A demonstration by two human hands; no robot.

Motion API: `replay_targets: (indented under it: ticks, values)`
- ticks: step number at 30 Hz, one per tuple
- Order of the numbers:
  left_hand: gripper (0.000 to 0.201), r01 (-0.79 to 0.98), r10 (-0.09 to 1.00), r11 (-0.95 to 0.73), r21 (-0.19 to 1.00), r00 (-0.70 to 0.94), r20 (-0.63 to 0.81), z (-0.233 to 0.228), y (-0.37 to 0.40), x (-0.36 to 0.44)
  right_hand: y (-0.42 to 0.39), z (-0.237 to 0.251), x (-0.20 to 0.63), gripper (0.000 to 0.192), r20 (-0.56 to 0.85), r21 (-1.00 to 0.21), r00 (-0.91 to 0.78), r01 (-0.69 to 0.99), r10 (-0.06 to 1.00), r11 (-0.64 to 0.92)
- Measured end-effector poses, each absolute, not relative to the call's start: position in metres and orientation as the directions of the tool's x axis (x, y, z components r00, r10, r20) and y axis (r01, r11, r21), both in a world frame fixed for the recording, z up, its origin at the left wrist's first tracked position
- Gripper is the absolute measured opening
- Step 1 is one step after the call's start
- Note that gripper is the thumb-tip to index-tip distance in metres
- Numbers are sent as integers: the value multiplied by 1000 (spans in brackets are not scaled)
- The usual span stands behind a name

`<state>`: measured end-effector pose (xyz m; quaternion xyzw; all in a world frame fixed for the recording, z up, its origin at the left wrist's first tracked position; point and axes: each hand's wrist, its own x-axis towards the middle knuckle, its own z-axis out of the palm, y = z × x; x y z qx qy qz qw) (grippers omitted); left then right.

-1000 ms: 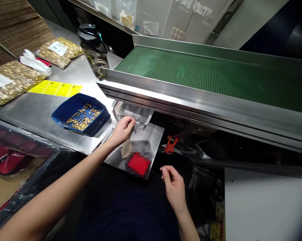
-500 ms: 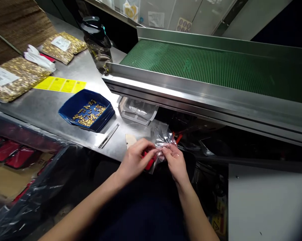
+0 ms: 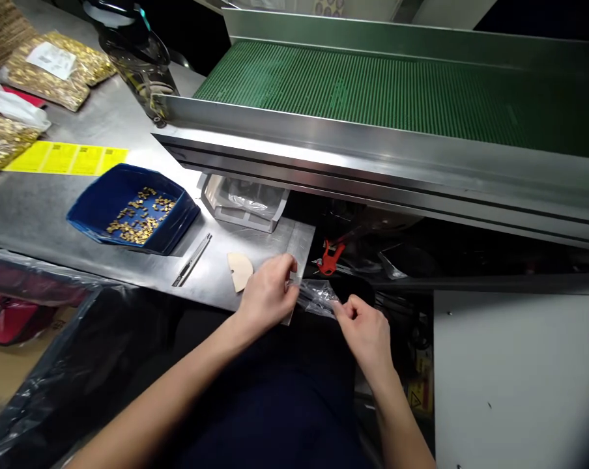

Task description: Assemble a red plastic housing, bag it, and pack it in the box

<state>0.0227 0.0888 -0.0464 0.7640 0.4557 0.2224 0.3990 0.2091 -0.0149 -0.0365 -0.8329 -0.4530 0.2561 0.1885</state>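
A small clear plastic bag [image 3: 318,298] hangs between both of my hands just past the front edge of the steel work plate [image 3: 260,251]. My left hand [image 3: 269,292] pinches the bag's left end at the plate's near corner. My right hand [image 3: 365,330] pinches its right end, a little lower. A holder of clear bags [image 3: 243,203] sits under the conveyor's lip. A blue tray [image 3: 131,215] with several small gold parts lies to the left. A beige scoop-shaped piece [image 3: 239,270] lies on the plate beside my left hand.
A green conveyor belt [image 3: 382,91] in a steel frame spans the back. On the steel table sit a dark water bottle [image 3: 133,55], bags of gold parts [image 3: 55,68], a yellow label strip [image 3: 64,158] and a metal blade [image 3: 191,259]. A red clip [image 3: 330,257] hangs below the conveyor.
My left hand pulled a clear bag from the holder and brought it to my right hand. Both hands now stretch it lower, and the red item under them no longer shows.
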Motion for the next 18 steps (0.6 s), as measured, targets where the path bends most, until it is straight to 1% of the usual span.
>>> replay_targets:
  ticks: [1, 2, 4, 5, 6, 7, 9, 10, 11, 12, 13, 14, 16, 17, 18]
  values:
    - [29, 551, 878, -289, 783, 479, -12, -48, 85, 23, -15, -33, 204, 49, -225, -500, 425, 722, 877, -478]
    - [32, 571, 872, -322, 755, 490, 1, -49, 82, 24, -15, -30, 198, 49, -221, -497, 365, 756, 905, -426]
    - [31, 597, 859, -374, 710, 512, 22, -49, 80, 27, -13, -26, 186, 51, -253, -565, 241, 749, 937, -345]
    - [27, 617, 869, -373, 693, 494, 29, -48, 83, 27, -12, -24, 182, 51, -271, -568, 215, 751, 938, -336]
    - [24, 637, 893, -350, 686, 449, 39, -45, 88, 26, -10, -23, 180, 50, -287, -535, 221, 770, 932, -347]
    - [21, 654, 924, -309, 691, 379, 55, -41, 94, 24, -8, -23, 178, 46, -287, -472, 245, 805, 926, -360]
    - [21, 647, 965, -238, 725, 239, 104, -34, 107, 17, -3, -23, 177, 27, -206, -318, 274, 889, 939, -329]
    - [19, 616, 971, -220, 757, 213, 109, -31, 111, 13, 0, -24, 175, 13, -145, -267, 243, 924, 959, -274]
    - [18, 579, 969, -214, 787, 224, 99, -29, 112, 10, 5, -25, 173, 4, -82, -248, 190, 947, 978, -205]
    - [18, 546, 962, -215, 810, 260, 80, -29, 110, 7, 10, -27, 170, 3, -20, -249, 150, 957, 988, -151]
    - [18, 526, 950, -218, 822, 308, 55, -30, 105, 3, 16, -28, 166, 6, 32, -264, 140, 956, 990, -127]
    - [17, 515, 934, -226, 827, 355, 35, -31, 98, 0, 22, -30, 161, 16, 64, -291, 164, 947, 984, -138]
    - [12, 501, 902, -251, 828, 431, 13, -36, 82, -11, 35, -30, 152, 37, 81, -347, 247, 915, 966, -205]
    - [9, 491, 889, -256, 833, 457, 3, -38, 74, -18, 41, -28, 149, 42, 66, -373, 266, 900, 962, -224]
    - [9, 482, 882, -244, 841, 470, -14, -41, 66, -27, 45, -25, 147, 41, 29, -417, 241, 885, 970, -207]
